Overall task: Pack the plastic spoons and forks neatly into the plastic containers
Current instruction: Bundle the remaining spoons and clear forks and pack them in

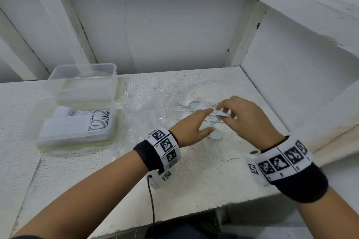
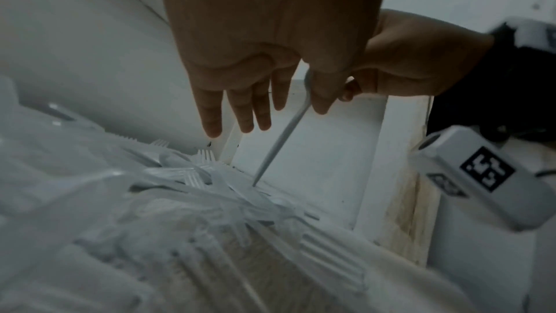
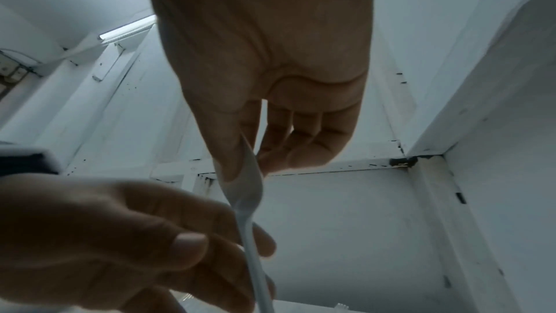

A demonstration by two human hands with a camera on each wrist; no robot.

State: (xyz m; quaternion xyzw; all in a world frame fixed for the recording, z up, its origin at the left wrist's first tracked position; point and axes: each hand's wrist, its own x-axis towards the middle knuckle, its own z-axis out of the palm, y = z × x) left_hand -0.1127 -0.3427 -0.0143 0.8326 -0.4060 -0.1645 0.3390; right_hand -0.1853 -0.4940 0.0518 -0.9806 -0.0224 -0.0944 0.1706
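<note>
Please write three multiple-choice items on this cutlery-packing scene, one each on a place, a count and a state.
1. Where does the container of stacked spoons sit relative to the loose cutlery pile?
A. To the person's left of it
B. To the person's right of it
C. On top of it

2. How many clear plastic containers are on the table?
A. One
B. Two
C. Four

3. What is the right hand doing?
A. Lying flat on the table
B. Pinching a white plastic spoon
C. Gripping a container lid

Answers:
1 A: the head view shows the filled container at the table's left, the pile in the middle.
2 B: the filled one, plus an empty container behind it.
3 B: the right wrist view shows thumb and fingers closed on the spoon, while the left hand reaches in with straight fingers.
</note>
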